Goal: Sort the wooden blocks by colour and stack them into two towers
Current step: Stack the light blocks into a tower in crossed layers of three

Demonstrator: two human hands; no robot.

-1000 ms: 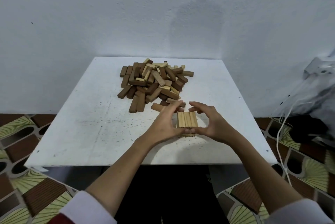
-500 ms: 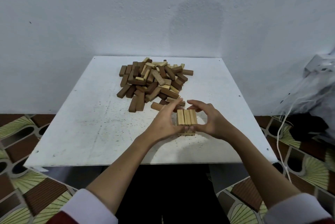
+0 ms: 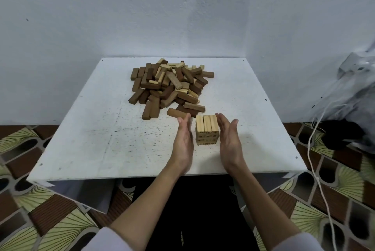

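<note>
**Light-block tower between two flat hands**

Light tower [image 3: 207, 132]: pale wooden blocks in crossed layers, top layer three blocks side by side running away from the viewer; several layers show on the near face. Stands on the white surface [image 3: 101, 139], near its front edge, right of centre.

Left hand [image 3: 183, 143]: fingers straight and together, palm turned toward the tower's left side, just beside it with a narrow gap visible; holds nothing.

Right hand [image 3: 230, 141]: fingers straight, thumb spread, palm facing the tower's right side, fingertips close against the top layer; whether it touches cannot be told. Holds nothing.

Block pile [image 3: 170, 86]: loose heap of mixed dark brown and pale blocks behind the tower, toward the surface's far half. One dark block [image 3: 176, 113] lies nearest, just beyond the left fingertips.

Surroundings: white wall behind; patterned tile floor [image 3: 40, 220] below; white cord [image 3: 316, 169] and dark bundle [image 3: 343, 135] at right.
</note>
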